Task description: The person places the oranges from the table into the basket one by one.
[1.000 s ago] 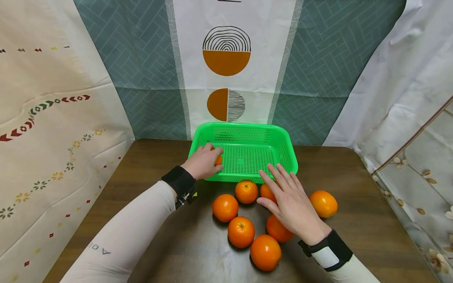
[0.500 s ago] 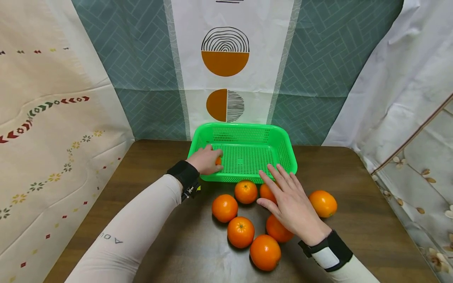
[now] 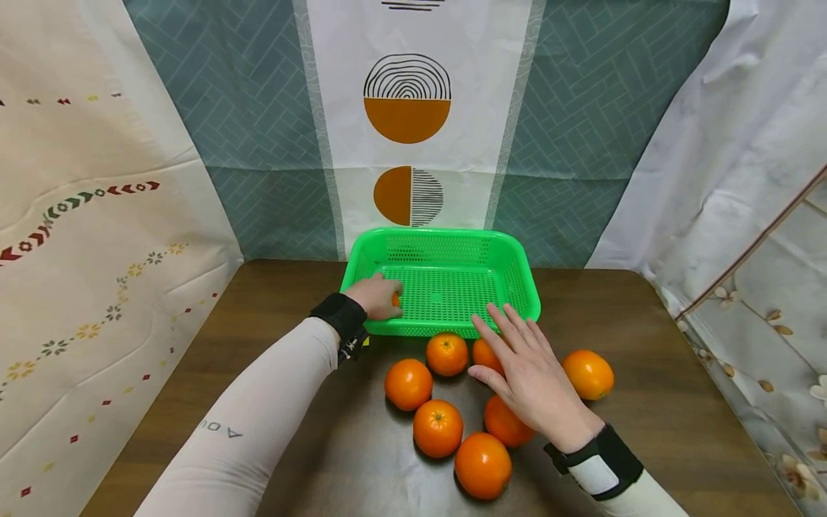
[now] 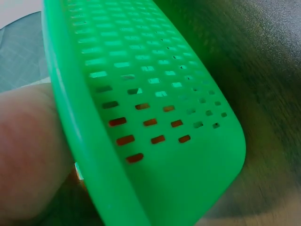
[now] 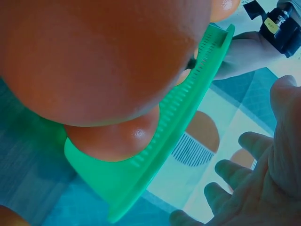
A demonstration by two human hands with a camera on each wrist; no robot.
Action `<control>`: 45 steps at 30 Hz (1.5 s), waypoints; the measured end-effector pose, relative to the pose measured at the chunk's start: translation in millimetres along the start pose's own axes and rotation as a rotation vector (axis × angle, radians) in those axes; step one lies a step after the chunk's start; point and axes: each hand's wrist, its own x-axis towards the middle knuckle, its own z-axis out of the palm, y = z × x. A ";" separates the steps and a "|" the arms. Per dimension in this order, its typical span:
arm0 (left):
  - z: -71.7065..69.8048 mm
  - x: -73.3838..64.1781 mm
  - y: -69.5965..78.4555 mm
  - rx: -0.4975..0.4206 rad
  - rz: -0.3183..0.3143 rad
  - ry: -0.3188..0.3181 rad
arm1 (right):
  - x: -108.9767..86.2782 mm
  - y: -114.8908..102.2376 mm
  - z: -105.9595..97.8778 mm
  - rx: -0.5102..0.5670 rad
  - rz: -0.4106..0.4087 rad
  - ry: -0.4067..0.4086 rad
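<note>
Inside the perforated green plastic basket (image 3: pixel 446 248), at its left end, the left hand (image 3: pixel 375 296) is gripping an orange (image 3: pixel 396 299); the right hand (image 3: pixel 533 380), fingers straight and spread, is hovering above glossy, round oranges (image 3: pixel 438 429) on the wood-grained bench (image 3: pixel 652 416).

Lettering (image 3: pixel 231 432) is showing on the left sleeve (image 3: pixel 258 409)!
An A and an O are standing out — the yellow label (image 5: pixel 271 25) on the black wrist device (image 5: pixel 283 37) is looking illegible.
</note>
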 end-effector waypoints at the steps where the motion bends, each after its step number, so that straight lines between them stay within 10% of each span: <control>1: 1.3 1.9 -0.9 -0.001 -0.008 -0.010 | -0.3 0.0 0.2 0.001 0.000 0.001; 45: 17.7 30.7 -11.6 0.069 -0.039 -0.058 | -2.3 1.4 1.0 0.030 -0.001 0.000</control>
